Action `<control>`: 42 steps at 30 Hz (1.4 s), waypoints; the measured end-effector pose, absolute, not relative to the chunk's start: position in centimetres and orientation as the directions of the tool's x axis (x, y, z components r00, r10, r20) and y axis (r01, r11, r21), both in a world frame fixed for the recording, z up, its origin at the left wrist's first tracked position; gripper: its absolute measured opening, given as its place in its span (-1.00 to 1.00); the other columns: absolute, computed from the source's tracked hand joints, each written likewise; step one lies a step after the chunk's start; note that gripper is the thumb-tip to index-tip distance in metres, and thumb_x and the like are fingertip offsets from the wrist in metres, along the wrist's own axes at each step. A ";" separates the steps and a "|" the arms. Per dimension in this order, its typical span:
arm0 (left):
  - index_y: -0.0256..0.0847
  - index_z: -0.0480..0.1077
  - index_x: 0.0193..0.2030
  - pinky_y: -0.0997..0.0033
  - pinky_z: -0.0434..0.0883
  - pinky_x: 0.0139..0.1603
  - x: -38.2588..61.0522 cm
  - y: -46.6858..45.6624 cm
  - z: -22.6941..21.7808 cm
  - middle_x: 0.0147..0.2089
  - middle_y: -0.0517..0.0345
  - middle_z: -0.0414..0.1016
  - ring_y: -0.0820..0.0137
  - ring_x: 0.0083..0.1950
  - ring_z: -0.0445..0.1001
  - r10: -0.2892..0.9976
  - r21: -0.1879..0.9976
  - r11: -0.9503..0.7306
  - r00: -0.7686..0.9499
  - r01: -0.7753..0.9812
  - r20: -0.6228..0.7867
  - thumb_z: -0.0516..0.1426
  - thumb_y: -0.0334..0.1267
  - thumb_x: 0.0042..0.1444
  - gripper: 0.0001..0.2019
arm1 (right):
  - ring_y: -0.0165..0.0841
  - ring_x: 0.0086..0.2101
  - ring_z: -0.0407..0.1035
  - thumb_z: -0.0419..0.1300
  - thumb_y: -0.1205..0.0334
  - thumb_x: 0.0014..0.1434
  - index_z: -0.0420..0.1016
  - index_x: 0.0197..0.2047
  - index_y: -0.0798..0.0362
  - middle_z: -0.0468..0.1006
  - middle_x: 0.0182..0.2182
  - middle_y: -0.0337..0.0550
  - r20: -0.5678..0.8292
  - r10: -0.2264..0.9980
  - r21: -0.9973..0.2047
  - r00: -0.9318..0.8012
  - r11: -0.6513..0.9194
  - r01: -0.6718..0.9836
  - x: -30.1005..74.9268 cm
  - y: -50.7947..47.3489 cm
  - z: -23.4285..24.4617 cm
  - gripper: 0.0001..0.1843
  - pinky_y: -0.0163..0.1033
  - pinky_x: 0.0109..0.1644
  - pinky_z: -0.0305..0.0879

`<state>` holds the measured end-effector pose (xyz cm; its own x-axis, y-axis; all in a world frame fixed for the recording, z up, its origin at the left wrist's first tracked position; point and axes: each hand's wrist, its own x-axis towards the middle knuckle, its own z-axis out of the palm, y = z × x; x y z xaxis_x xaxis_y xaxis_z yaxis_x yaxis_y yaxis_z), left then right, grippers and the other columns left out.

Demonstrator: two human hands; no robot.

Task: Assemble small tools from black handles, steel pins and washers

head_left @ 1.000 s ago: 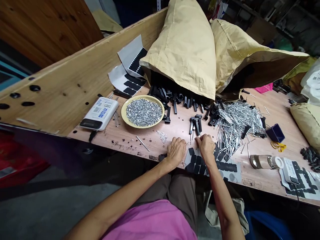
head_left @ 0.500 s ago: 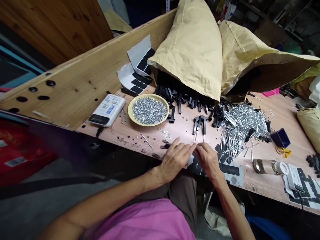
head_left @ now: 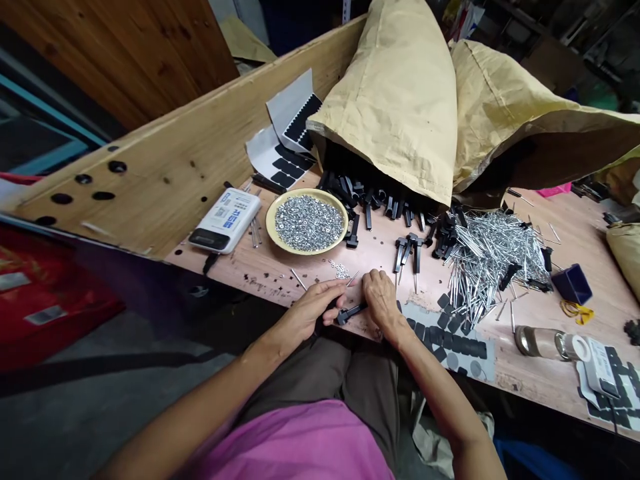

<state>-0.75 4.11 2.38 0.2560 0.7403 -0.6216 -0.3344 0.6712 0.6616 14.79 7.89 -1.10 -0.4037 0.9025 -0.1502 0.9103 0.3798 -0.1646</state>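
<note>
A: Here we are at the bench (head_left: 270, 283), and where's our metal pin (head_left: 353, 279)? Up at the left hand (head_left: 311, 305), just short of the small scatter of loose washers (head_left: 341, 270)!

B: Narrow pinch there: the left grip has that pin between the fingertips, its end poking clear. The right hand (head_left: 382, 299) is curled down beside it, fingers against the end of a black part (head_left: 351, 313) near the bench's front edge. Whether that grip really holds the part, we can't tell; the fingers hide it.

A: How do we rate the handling?

B: The pin looks light, stiff and smooth, so we'd expect it to roll or slip; we'd take it mid-shank. The black part looks like rigid, light plastic, safest by its long stem.

A: And our containers?

B: A yellow bowl (head_left: 306, 251), heaped with small metal washers (head_left: 309, 223)! Behind it, a big paper sack (head_left: 395, 107) lies with more black pieces (head_left: 369, 210) spilling at its mouth. Next to that, a second sack (head_left: 493, 100) gapes, its inside dark.

A: Over on the right, a navy tub (head_left: 573, 285) beside the great heap of pins (head_left: 493, 250).
</note>
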 end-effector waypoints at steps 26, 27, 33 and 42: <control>-0.26 0.27 0.25 0.63 -0.20 -0.71 1.6 3.7 3.2 -0.61 0.44 0.09 0.71 -0.72 -0.11 0.715 0.659 0.691 0.415 -0.297 -0.563 0.18 -0.13 0.08 -0.41 | -0.35 -0.30 0.54 0.18 0.15 0.14 0.39 -0.22 0.00 0.62 -0.34 -0.17 0.218 0.970 -0.925 0.111 0.169 0.341 16.3 4.6 1.4 -0.85 -0.23 -0.20 0.50; -0.24 0.25 0.26 0.63 -0.20 -0.71 1.6 3.7 3.2 -0.60 0.45 0.08 0.71 -0.72 -0.11 0.709 0.649 0.697 0.429 -0.304 -0.560 0.17 -0.14 0.08 -0.41 | -0.34 -0.30 0.54 0.16 0.15 0.16 0.41 -0.22 -0.01 0.62 -0.33 -0.17 0.286 0.954 -0.879 0.089 0.225 0.420 16.4 4.5 1.2 -0.86 -0.23 -0.19 0.50; -0.17 0.20 0.28 0.66 -0.18 -0.73 1.6 4.0 3.3 -0.60 0.46 0.06 0.70 -0.73 -0.14 0.650 0.567 0.752 0.516 -0.336 -0.557 0.10 -0.24 0.13 -0.45 | -0.38 -0.34 0.55 0.09 0.20 0.25 0.42 -0.19 0.01 0.61 -0.35 -0.17 0.489 0.870 -0.718 0.069 0.356 0.598 16.6 4.0 0.3 -0.87 -0.28 -0.25 0.52; -0.22 0.20 0.29 0.63 -0.21 -0.71 1.3 4.0 3.2 -0.60 0.46 0.03 0.69 -0.71 -0.17 0.659 0.615 0.736 0.509 -0.283 -0.554 0.12 -0.17 0.11 -0.42 | -0.34 -0.25 0.54 0.09 0.22 0.26 0.49 -0.16 -0.02 0.63 -0.28 -0.12 0.499 0.865 -0.691 -0.055 0.435 0.577 17.1 4.1 0.9 -0.83 -0.23 -0.16 0.51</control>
